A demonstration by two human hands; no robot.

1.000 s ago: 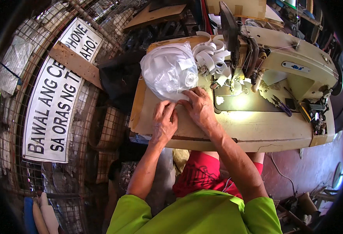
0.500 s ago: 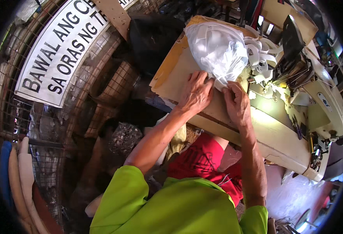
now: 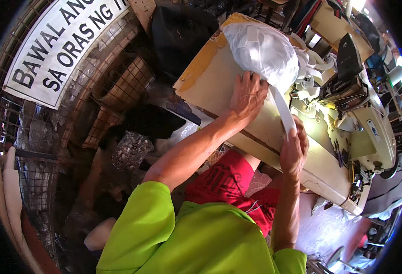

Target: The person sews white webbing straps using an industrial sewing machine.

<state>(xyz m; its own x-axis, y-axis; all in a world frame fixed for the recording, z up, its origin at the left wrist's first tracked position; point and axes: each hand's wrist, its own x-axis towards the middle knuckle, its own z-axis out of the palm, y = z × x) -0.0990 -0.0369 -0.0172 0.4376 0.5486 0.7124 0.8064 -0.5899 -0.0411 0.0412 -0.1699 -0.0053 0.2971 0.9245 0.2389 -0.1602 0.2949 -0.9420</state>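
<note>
A translucent plastic bag with white coiled material inside lies on the worn sewing table. My left hand has its bent fingers closed on the bag's near end. My right hand grips a flat white strap, which stretches from the bag toward me. Loose loops of white strap lie just right of the bag, beside the sewing machine with its lit work area.
A wire mesh partition with a white sign board stands at left. A dark cloth or sack is beyond the table's left end. Fabric rolls lean at lower left, a crumpled clear bag sits below, and a cardboard piece is behind.
My right hand has moved down toward me, drawing a length of white strap out of the bag. My left hand stays at the bag's end. The view has swung round, shifting the table rightward.
</note>
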